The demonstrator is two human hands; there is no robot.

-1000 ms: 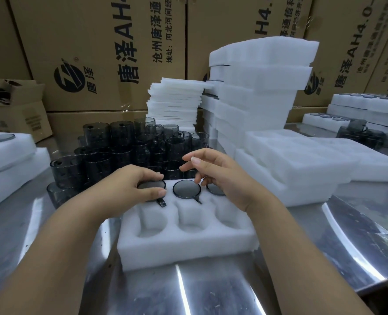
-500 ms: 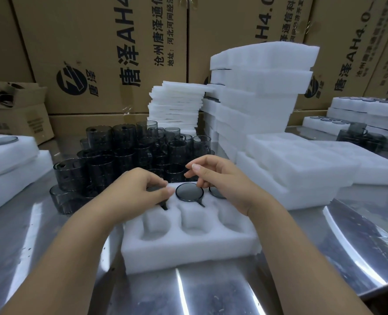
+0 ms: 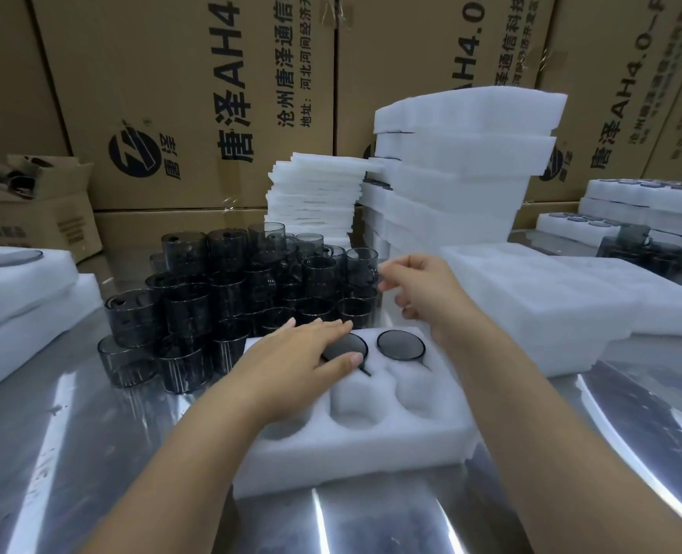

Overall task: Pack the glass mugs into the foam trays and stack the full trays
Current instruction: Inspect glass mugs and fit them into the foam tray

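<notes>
Head view: foam tray at table's near edge, two mugs seated in its far row, near-row pockets all empty. Left hand grip flat-open, pressing one mug down. Right hand grip loose, empty, by the loose mugs behind. Tray roughly half done; stacking pending.

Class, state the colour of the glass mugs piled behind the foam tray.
The glass mugs are smoky, see-through dark grey, clearest in the head view.

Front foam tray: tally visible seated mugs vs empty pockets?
Dark grey glass mugs seated in white foam tray: 2
Empty round pockets: 3
Total: 5
Back-left pocket hidden under left hand, uncounted.
</notes>
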